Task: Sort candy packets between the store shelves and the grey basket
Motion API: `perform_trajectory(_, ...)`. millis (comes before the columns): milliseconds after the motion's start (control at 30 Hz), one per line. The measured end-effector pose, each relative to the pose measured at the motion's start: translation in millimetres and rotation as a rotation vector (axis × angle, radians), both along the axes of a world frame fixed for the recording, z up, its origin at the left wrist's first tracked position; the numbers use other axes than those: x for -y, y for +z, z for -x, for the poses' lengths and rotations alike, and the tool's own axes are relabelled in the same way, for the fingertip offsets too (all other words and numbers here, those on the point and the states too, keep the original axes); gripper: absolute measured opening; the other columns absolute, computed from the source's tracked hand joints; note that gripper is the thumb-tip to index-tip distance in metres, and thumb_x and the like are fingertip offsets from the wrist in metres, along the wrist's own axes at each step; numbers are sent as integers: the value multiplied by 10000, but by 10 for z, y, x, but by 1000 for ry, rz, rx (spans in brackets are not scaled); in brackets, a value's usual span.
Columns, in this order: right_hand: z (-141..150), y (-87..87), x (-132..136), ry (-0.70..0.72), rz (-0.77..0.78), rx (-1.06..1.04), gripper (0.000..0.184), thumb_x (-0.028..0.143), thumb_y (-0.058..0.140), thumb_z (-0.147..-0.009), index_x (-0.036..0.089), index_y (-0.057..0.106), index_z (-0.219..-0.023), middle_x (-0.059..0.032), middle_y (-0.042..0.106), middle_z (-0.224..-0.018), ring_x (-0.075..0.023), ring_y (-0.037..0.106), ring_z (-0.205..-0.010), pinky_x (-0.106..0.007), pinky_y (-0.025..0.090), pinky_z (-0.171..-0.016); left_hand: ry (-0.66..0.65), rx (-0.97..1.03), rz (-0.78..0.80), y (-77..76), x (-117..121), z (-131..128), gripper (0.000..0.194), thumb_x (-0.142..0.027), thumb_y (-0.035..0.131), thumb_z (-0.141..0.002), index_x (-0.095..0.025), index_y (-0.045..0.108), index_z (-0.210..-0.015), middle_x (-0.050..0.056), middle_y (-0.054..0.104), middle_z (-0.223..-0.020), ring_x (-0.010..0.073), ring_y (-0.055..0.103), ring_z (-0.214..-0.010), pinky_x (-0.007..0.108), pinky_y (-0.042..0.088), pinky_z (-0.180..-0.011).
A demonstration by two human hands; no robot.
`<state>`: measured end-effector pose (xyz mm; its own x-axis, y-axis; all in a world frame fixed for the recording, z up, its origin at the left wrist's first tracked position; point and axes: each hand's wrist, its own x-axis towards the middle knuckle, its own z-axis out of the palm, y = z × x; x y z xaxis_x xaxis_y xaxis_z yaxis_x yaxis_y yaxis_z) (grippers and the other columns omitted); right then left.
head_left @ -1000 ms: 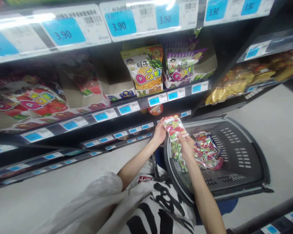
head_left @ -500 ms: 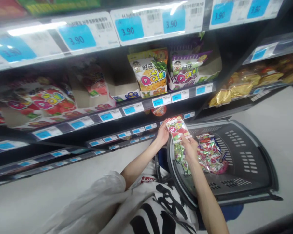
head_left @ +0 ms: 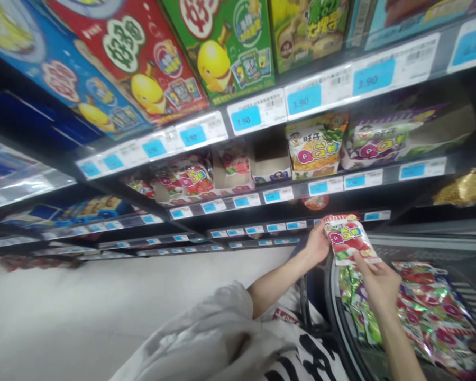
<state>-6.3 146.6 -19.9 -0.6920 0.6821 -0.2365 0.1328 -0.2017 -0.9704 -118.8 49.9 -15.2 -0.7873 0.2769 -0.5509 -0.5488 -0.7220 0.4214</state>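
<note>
A red and white bag of gummy candy [head_left: 347, 239] is held up between my two hands, its printed front facing me. My left hand [head_left: 318, 243] grips its left edge near the top, fingers partly hidden behind it. With thumb on the front, my right hand [head_left: 376, 278] pinches the lower right part. Below and to the right is a dark grey shopping basket [head_left: 335, 301], with several candy bags [head_left: 432, 312] in red, green and purple lying inside it.
Yellow [head_left: 317, 148] and purple gummy bags [head_left: 378, 137] stand on the shelf ahead, with strawberry-printed bags [head_left: 192, 177] farther left. Boxed snacks [head_left: 230, 53] fill the shelf above. Price tags [head_left: 244, 119] line the shelf edges. Pale floor [head_left: 83, 307] lies at lower left.
My view has turned to the left, so more shelves and snack boxes show and the basket sits farther right. Both hands still hold the same candy bag.
</note>
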Motion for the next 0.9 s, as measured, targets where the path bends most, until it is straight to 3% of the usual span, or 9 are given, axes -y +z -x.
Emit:
perform_trajectory(100, -16, -30, -13, 43, -85, 12, 487, 472, 928, -491, 161, 771, -831, -105, 776, -862, -273, 734, -769, -358, 612, -775, 21, -56, -32, 5, 7, -57, 266, -349, 786, -768, -158, 686, -925, 78, 724, -975, 192, 693, -855, 331, 514, -910)
perform_trajectory(267, -45, -129, -37, 219, -301, 23, 385, 546, 840, -597, 219, 783, -792, -86, 778, -843, -304, 744, -775, -370, 620, -758, 6, -83, -43, 59, 145, -227, 283, -329, 811, -750, -179, 674, -948, 90, 740, -1003, 200, 714, -892, 337, 540, -908)
perform_trajectory(433, -36, -79, -2, 469, -463, 43, 397, 611, 757, -619, 228, 791, -718, -72, 775, -788, -317, 746, -740, -352, 610, -660, -51, -127, 21, 159, 498, -305, 328, -375, 801, -772, -188, 679, -1012, 97, 739, -1074, 205, 716, -959, 344, 551, -924)
perform_trajectory(533, -16, -55, 15, 639, -495, 27, 419, 622, 742, -638, 246, 814, -806, -59, 779, -803, -291, 743, -689, -332, 608, -623, -70, -215, 147, 293, 813, -285, 383, -416, 827, -735, -179, 689, -1003, 111, 741, -1054, 229, 718, -932, 356, 565, -878)
perform_trajectory(633, -9, -114, -12, 700, -476, 7, 441, 616, 716, -699, 257, 816, -935, -64, 784, -936, -273, 754, -748, -332, 630, -703, -81, -329, 333, 549, 1210, -234, 402, -450, 849, -695, -180, 706, -956, 116, 751, -982, 258, 722, -870, 366, 575, -810)
perform_trajectory(733, -14, -189, -59, 747, -411, -6, 459, 622, 679, -752, 255, 805, -996, -80, 772, -1041, -277, 758, -864, -324, 636, -754, 6, -479, 595, 924, 1682, -154, 425, -502, 852, -671, -168, 714, -894, 115, 751, -865, 282, 717, -775, 384, 577, -733)
perform_trajectory(900, -3, -149, -67, 776, -312, -1, 549, 721, 574, -794, 258, 811, -973, -90, 771, -1042, -280, 753, -877, -332, 646, -723, 463, -692, 804, 1626, 2555, 42, 441, -527, 852, -664, -195, 651, -873, 9, 718, -843, 189, 682, -818, 297, 542, -835)
